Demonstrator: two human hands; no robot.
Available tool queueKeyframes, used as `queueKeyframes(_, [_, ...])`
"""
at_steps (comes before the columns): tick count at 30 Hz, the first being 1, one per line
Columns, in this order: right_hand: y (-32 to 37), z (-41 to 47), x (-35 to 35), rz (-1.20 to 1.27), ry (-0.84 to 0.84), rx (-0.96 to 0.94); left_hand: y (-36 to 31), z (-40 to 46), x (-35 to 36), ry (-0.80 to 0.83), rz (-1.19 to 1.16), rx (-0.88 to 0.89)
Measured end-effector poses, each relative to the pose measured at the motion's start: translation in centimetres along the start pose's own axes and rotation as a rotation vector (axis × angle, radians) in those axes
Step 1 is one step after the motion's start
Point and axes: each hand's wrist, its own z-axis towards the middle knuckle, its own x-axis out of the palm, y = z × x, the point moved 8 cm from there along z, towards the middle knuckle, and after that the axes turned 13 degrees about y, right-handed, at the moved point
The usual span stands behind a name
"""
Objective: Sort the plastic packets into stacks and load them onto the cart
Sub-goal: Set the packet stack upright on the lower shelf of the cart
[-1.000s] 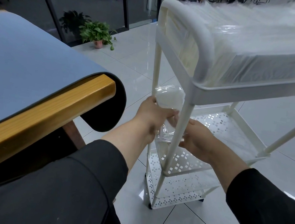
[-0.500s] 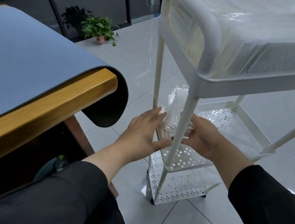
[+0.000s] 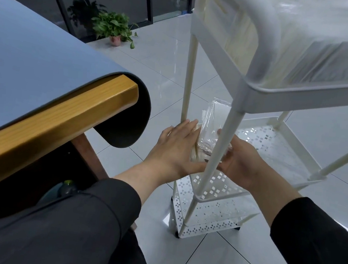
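A small stack of clear plastic packets (image 3: 211,128) stands tilted on the near corner of the white cart's perforated middle shelf (image 3: 263,143). My left hand (image 3: 176,148) lies flat against the stack's left side, fingers straight. My right hand (image 3: 238,159) cups its right side from behind the cart's front post (image 3: 221,150), fingers partly hidden. The cart's top tray (image 3: 305,91) holds a big pile of white, plastic-wrapped packets (image 3: 324,38).
A table with a blue mat (image 3: 36,53) and wooden edge (image 3: 56,121) stands to the left, the mat curling over its corner. A potted plant (image 3: 115,28) sits by the dark glass wall. The cart's bottom shelf (image 3: 208,219) has nothing visible on it. White floor tiles surround it.
The packets have come down from my grip onto the middle shelf. My left hand has opened and now lies flat against the stack's side. My right hand stays at the other side.
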Motion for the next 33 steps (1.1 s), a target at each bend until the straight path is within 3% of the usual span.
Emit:
queueKeyframes(8, [0.2, -0.2, -0.2, -0.002, 0.029, -0.005, 0.3, -0.1, 0.4, -0.056, 0.027, 0.003])
queueKeyframes(12, [0.8, 0.0, -3.1, -0.033, -0.103, -0.039, 0.5, 0.0, 0.5, -0.079, 0.031, -0.010])
queueKeyframes(14, [1.9, -0.2, -4.2, -0.270, -0.181, -0.055, 0.3, 0.1, 0.4, -0.077, 0.035, -0.017])
queueKeyframes(17, [4.5, -0.9, -4.7, -0.928, -0.348, -0.021, 0.1, 0.0, 0.3, -0.065, 0.020, -0.023])
queueKeyframes(20, [5.8, -1.0, -3.2, -1.454, -0.395, 0.054, 0.0, 0.1, 0.2, -0.076, 0.005, -0.031])
queueKeyframes(22, [5.6, -0.5, -2.2, -1.632, -0.404, 0.064, 0.0, 0.1, 0.3, -0.101, -0.024, -0.039])
queueKeyframes(26, [2.9, 1.7, -1.2, -1.630, -0.309, -0.040, 0.3, 0.6, 0.4, -0.113, -0.113, -0.081])
queueKeyframes(33, [0.3, 2.2, -3.0, -1.193, -0.239, -0.206, 0.8, -2.4, 0.4, -0.043, -0.232, -0.005])
